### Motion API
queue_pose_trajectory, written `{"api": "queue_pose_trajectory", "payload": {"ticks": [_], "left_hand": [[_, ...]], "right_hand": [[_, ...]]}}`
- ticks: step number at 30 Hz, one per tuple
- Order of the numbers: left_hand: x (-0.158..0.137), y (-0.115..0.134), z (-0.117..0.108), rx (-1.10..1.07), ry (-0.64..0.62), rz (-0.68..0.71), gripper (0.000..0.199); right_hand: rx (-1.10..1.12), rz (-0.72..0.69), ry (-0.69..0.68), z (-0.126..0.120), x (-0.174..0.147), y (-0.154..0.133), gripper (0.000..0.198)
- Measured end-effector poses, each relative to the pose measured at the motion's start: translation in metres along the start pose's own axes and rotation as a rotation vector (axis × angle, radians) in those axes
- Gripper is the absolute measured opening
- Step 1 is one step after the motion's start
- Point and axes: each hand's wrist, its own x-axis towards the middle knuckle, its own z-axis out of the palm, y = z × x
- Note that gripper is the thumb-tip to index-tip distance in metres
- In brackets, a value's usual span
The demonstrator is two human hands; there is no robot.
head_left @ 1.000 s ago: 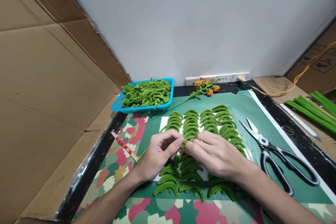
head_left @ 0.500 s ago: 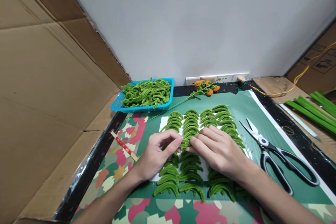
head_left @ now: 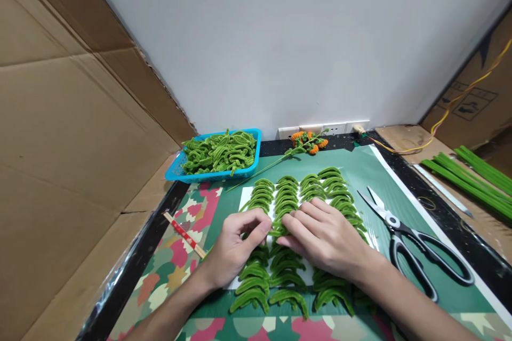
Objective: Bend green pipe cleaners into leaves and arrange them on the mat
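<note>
My left hand (head_left: 238,242) is closed in a pinch, thumb against forefinger, over the rows of curved pieces. Close to its right, my right hand (head_left: 326,237) also has its fingers pressed together. Between the two sets of fingertips runs a green pipe cleaner piece (head_left: 276,230), largely covered by the fingers. Beneath and around both hands lie several columns of bent green pipe cleaner pieces (head_left: 286,197), partly on white paper (head_left: 245,200). The hands and forearms hide some of these pieces.
At the back left sits a blue basket (head_left: 258,154) heaped with green pieces. An orange flower stem (head_left: 308,141) lies by the wall sockets. Open scissors (head_left: 394,222) rest at right, with green pipe cleaner bundles (head_left: 466,184) beyond. Wrapped chopsticks (head_left: 184,234) lie at left.
The view has shifted slightly, so everything sits a little lower and further left. Both hands keep nearly the same pinched pose at the same spot over the rows.
</note>
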Motion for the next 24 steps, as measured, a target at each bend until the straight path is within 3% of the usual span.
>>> {"api": "queue_pose_trajectory", "payload": {"ticks": [8, 24], "left_hand": [[0.001, 0.002, 0.0008, 0.007, 0.007, -0.017, 0.042], [0.0015, 0.0023, 0.0007, 0.019, -0.043, -0.002, 0.04]], "right_hand": [[-0.01, -0.02, 0.016, 0.003, -0.0007, -0.0014, 0.036], [-0.007, -0.067, 0.12, 0.002, 0.0001, -0.0014, 0.039]]}}
